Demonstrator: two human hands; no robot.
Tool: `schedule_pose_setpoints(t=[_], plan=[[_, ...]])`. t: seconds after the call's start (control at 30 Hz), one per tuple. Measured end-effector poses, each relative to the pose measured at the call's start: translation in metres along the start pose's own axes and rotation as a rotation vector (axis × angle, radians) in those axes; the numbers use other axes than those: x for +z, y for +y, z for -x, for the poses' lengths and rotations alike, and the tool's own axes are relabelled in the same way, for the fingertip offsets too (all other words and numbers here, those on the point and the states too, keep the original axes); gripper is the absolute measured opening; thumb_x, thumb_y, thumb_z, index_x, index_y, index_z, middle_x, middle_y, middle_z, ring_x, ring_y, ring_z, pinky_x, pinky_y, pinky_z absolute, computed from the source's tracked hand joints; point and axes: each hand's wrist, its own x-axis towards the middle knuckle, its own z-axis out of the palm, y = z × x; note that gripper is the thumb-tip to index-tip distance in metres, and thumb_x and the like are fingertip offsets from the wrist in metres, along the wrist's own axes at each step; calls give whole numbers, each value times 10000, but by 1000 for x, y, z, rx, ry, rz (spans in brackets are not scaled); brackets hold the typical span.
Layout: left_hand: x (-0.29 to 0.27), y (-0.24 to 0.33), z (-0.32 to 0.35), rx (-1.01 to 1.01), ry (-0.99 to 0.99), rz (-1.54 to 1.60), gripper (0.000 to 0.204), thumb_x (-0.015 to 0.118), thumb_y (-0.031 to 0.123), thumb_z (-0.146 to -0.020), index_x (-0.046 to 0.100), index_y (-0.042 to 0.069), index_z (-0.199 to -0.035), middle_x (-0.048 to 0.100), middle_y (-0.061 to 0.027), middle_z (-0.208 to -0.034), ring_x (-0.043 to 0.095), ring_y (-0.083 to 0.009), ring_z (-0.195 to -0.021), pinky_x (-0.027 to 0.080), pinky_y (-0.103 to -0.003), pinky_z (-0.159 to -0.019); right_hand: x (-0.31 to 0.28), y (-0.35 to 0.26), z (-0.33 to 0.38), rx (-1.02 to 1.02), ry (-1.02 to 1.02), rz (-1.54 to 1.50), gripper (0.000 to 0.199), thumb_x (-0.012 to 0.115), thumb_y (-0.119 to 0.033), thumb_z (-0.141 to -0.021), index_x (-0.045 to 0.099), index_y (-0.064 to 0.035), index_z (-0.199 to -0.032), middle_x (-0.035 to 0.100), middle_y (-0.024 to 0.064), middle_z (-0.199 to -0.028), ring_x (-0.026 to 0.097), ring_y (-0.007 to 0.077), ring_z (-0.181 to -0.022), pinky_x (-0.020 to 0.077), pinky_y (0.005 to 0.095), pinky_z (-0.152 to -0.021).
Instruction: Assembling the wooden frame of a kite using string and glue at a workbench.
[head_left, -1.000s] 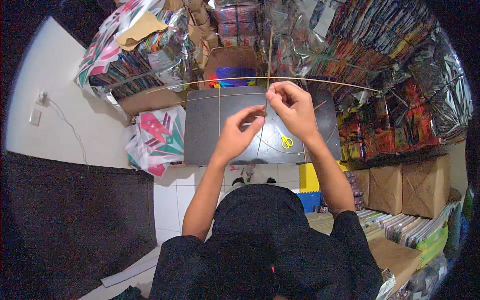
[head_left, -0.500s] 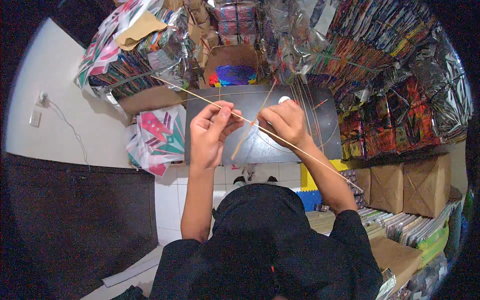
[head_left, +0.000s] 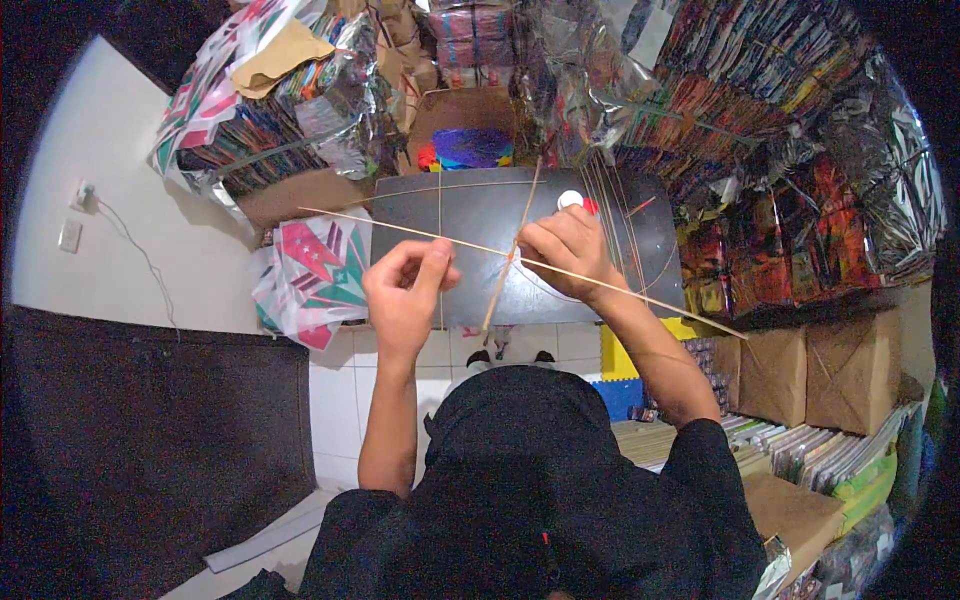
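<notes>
Two thin bamboo sticks cross each other above the table, with orange thread (head_left: 511, 256) wound at the crossing. The longer stick (head_left: 660, 302) slants from upper left to lower right, over my right forearm. The shorter stick (head_left: 495, 300) runs steeply beside my right hand (head_left: 566, 252). That hand is closed, gripping the sticks close to their crossing. My left hand (head_left: 408, 292) has its thumb and fingers pinched together at the longer stick's left part. Whether it pinches the stick or a thread cannot be made out.
The dark table (head_left: 400, 215) bears more thin sticks (head_left: 620, 225), some bent, and a white round object (head_left: 570, 200) beside something red. Printed sheets (head_left: 310, 280) hang at its left. Plastic-wrapped stacks (head_left: 720, 90) rise behind, brown paper packages (head_left: 850, 370) stand right.
The longer stick has turned to a flatter slant, its left end lower and its right end higher. My left hand has moved down and slightly left. My right hand keeps its grip near the crossing.
</notes>
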Motion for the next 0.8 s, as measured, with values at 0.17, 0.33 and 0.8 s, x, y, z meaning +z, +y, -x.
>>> schedule_pose_setpoints(t=[0.17,0.33,0.8], plan=[[-1,14,-3,793,217,-702,229,821,77,-809,741,62,-1024,722,-59,-981,658,-206,-849,502,-329,-744,-4,-14,-11,303,-133,-167,249,753,-138,-807,644,-65,-1019,637,76,-876,616,269,-739,485,384,-656],[1,21,-25,950,121,-801,322,844,50,-722,750,91,-1027,715,-36,-1015,653,-237,-920,489,-356,-783,-3,-22,-34,469,-168,-497,136,718,-73,-831,651,-23,-938,567,55,-782,523,180,-662,414,306,-585],[5,6,-52,1130,69,-734,271,783,34,-757,765,86,-1023,742,-41,-973,691,-199,-788,516,-328,-696,-2,-27,-45,728,-177,-579,133,690,-119,-881,644,1,-912,554,27,-817,490,99,-690,414,258,-593]])
